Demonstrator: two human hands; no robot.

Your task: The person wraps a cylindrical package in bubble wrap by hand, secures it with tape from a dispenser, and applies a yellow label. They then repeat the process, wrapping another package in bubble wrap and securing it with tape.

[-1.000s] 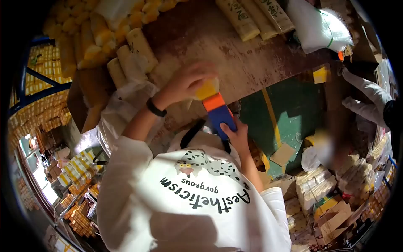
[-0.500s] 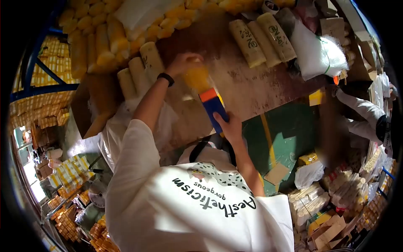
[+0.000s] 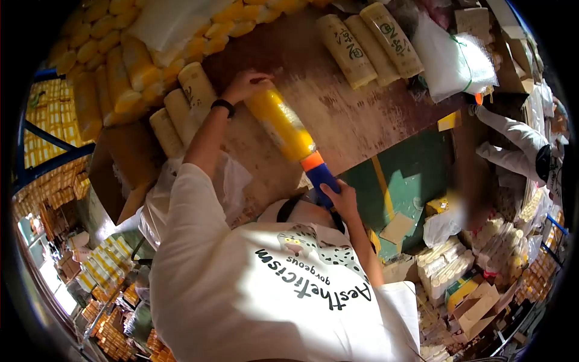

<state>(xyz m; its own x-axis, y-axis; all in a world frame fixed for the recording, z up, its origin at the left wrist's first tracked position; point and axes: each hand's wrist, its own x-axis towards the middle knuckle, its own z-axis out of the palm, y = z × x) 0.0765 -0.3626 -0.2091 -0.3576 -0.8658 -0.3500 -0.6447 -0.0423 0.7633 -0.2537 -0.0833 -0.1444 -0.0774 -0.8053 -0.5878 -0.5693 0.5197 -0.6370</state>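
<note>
the blue handle ends out of sight under the right hand.

Hard warm light glares off the near white shirt. Fisheye bending and black corners ring the view; the right side is blurred.

Left arm reaches far forward, almost straight, with a black wristband. The left hand is at full reach, fingers curled down in a grip. Right arm is bent with the forearm running up along the torso; the right hand sits close to the chest, fingers wrapped tight.
</note>
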